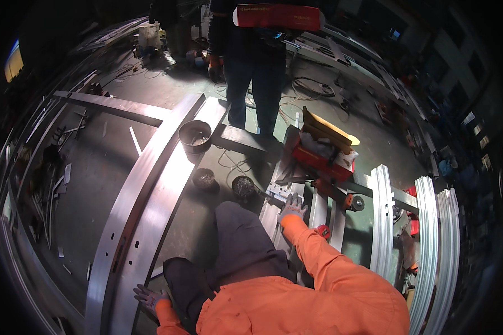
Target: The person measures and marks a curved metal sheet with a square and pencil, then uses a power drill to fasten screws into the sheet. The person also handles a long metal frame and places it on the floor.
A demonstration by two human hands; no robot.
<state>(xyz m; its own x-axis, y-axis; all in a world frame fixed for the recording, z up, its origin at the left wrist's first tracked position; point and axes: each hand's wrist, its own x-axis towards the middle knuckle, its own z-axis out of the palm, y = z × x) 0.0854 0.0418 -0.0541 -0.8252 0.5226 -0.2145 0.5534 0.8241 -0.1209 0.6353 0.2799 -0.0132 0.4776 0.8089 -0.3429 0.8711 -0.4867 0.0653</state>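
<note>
My left hand point(149, 297), in a pale glove, rests at the near end of a long silvery metal beam point(167, 184); its fingers are spread and hold nothing. My right hand point(293, 207), also gloved, reaches forward with fingers stretched out over a metal profile point(269, 215). Just beyond its fingertips lies a small silver-and-white metal fitting point(283, 193), and I cannot tell whether they touch it. Close to the right forearm is a round red object point(323, 231). An orange-and-black power tool point(338, 195) lies right of the hand.
A dark pot point(194, 137) stands on the beam; two smaller pots point(203, 178) point(243, 186) with small metal parts sit below. An open red box point(322, 158) stands ahead right. Fluted metal profiles point(425, 240) stretch along the right. A person point(256, 72) stands ahead, near a red-and-white box point(277, 17).
</note>
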